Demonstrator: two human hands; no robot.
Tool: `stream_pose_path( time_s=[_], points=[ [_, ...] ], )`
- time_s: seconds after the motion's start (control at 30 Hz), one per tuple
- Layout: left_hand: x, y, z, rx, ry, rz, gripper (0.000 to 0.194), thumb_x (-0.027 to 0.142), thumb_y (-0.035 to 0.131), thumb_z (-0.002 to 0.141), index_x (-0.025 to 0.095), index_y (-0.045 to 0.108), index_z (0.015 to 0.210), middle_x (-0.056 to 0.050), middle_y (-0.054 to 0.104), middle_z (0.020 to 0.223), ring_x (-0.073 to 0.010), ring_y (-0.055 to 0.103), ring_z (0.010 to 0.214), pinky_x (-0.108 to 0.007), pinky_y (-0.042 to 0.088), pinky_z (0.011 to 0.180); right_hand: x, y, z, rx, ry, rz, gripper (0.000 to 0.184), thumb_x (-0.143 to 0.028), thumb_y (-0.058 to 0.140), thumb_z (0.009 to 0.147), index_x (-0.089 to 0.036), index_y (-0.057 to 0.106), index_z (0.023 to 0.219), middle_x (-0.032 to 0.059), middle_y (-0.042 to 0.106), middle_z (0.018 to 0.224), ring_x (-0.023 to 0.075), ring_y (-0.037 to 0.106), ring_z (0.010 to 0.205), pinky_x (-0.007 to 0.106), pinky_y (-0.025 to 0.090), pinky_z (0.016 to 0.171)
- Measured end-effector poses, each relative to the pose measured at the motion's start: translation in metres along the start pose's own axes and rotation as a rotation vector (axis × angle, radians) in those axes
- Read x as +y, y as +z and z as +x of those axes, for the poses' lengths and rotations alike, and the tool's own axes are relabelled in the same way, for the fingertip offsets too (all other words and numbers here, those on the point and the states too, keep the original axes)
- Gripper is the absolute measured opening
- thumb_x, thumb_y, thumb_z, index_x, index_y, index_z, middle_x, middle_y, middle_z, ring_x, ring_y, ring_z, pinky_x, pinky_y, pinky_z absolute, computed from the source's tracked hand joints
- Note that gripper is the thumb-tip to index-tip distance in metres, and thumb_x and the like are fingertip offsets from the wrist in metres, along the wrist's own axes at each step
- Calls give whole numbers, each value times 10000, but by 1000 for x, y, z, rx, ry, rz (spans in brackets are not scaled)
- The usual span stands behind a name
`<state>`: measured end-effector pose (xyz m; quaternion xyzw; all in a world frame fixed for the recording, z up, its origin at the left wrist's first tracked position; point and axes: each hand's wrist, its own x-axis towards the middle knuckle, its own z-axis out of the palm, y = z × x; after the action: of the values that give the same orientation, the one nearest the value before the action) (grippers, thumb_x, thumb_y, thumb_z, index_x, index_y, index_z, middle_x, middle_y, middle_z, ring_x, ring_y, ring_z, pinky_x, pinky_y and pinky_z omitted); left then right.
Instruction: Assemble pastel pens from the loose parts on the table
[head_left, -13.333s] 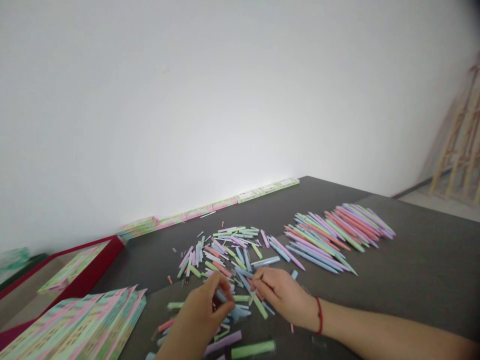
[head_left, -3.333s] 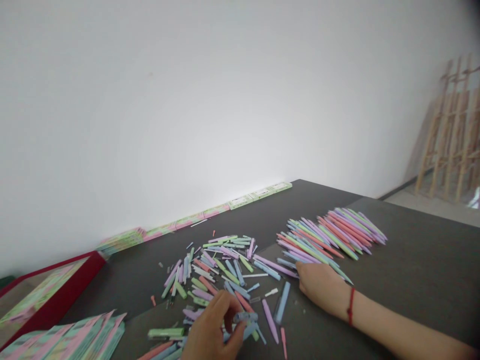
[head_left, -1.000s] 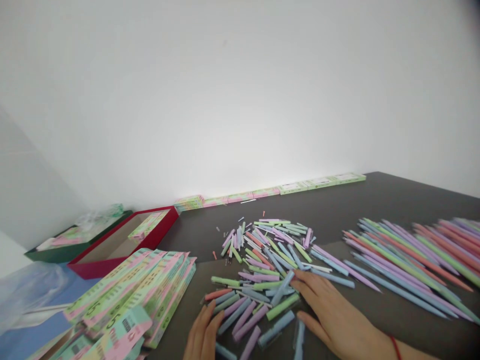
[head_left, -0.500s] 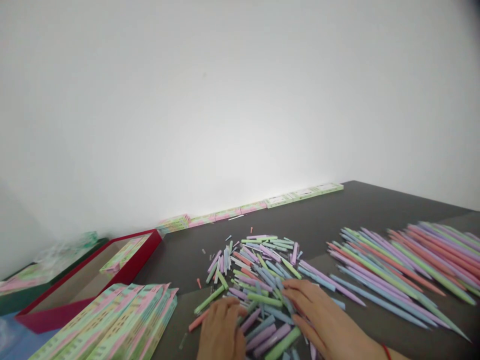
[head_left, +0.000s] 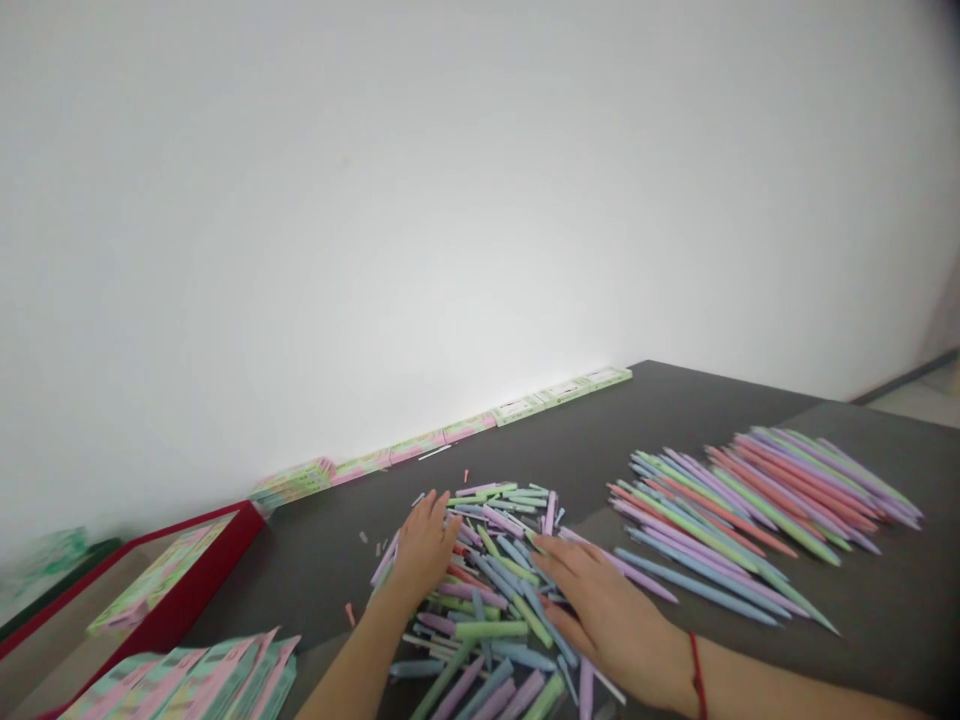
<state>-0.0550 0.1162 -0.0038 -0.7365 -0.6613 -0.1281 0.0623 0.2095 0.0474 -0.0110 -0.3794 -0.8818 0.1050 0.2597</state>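
A heap of pastel pen parts (head_left: 491,590) in green, blue, purple and pink lies on the dark table (head_left: 862,560). My left hand (head_left: 424,548) lies flat on the heap's left side, fingers stretched out. My right hand (head_left: 604,615), with a red string round its wrist, rests palm down on the heap's right side, fingers spread over the pieces. Neither hand grips anything.
A fan of assembled pastel pens (head_left: 750,505) lies to the right. A red tray (head_left: 161,590) holds printed cards at the left. A stack of pastel cards (head_left: 187,680) sits at the bottom left. Flat packets (head_left: 480,425) line the wall edge.
My left hand has reached forward onto the far left of the heap. The right hand has stayed on the heap's right side. The loose parts are bunched closer together.
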Motion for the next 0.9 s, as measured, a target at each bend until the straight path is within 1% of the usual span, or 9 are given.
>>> stream_pose_path(
  time_s=[0.07,0.17,0.27,0.37,0.47,0.6,0.7,0.77,0.9],
  points=[
    [6,7,-7,-41,89,-4,397,305,408,871,177,513,1231,-141,475,1364,-245,392,1273,-441,317,1018,-4,3,0,-66,-9,15,432,-309,499,860,-182,496,1273,114,475,1344,258,392,1249,463,263,1062],
    [8,10,-23,-83,178,-14,327,326,442,852,242,581,1136,-89,507,1343,-233,387,1278,-452,321,1015,-11,3,0,-140,-24,56,474,-356,499,862,-187,470,1304,109,443,1380,256,351,1283,461,211,1081],
    [5,8,-37,-79,187,-16,340,340,431,857,247,567,1154,-96,510,1334,-242,395,1270,-475,333,1001,-14,1,-1,-185,-49,92,485,-370,497,863,-194,459,1313,113,425,1394,251,344,1291,465,168,1091],
    [2,3,-38,-52,155,-16,370,335,432,857,225,542,1193,-122,506,1325,-269,423,1239,-496,358,976,-14,0,-1,-206,-60,119,501,-382,527,846,-202,462,1309,117,430,1388,252,362,1279,469,147,1094],
    [3,-5,-22,-12,136,-29,336,257,358,890,159,591,1112,-141,546,1256,-259,469,1186,-461,366,981,-15,-2,0,-211,-72,133,492,-382,534,844,-199,471,1297,117,445,1375,241,372,1273,459,149,1095],
    [17,-10,15,-12,190,-71,280,177,357,901,171,618,1002,-81,633,1083,-191,541,1074,-366,391,970,-20,-8,4,-226,-77,145,465,-366,541,843,-194,490,1272,107,474,1349,237,414,1241,445,161,1090],
    [37,-5,41,-70,260,-79,178,230,471,897,163,612,983,-57,642,1038,-197,569,1019,-417,428,915,-24,-16,5,-258,-106,159,462,-352,550,842,-197,490,1273,107,482,1342,241,440,1216,430,164,1085],
    [50,0,52,-131,316,-70,192,292,530,875,159,608,991,-56,631,1056,-205,583,989,-442,452,876,-24,-19,6,-279,-147,165,463,-366,549,844,-194,492,1270,114,494,1329,242,456,1200,420,176,1077],
    [66,1,61,-227,382,-36,233,328,551,861,158,600,1012,-58,621,1061,-200,595,939,-429,479,829,-23,-18,7,-258,-199,154,493,-385,569,828,-187,484,1271,124,508,1306,245,474,1167,408,217,1050]
  ],
)
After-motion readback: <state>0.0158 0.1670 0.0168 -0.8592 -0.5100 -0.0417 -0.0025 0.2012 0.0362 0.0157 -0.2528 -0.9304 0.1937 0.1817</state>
